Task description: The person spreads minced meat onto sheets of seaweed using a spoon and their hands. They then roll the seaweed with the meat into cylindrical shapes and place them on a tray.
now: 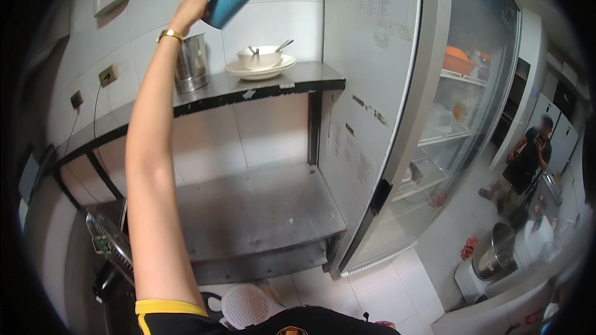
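Note:
My left arm is stretched far forward over the metal shelf. At its end my left hand is closed on the handle side of a blue mug, which is tilted and held in the air near the tiled wall. Below the mug stands a tall metal container, partly hidden by my forearm. To its right, a white bowl with cutlery in it rests on stacked white plates. My right hand does not show.
A glass-door fridge stands right of the shelf. Beneath the shelf lies a lower metal surface. A white perforated round object is near my body. At the far right a person stands beyond a large mixing bowl.

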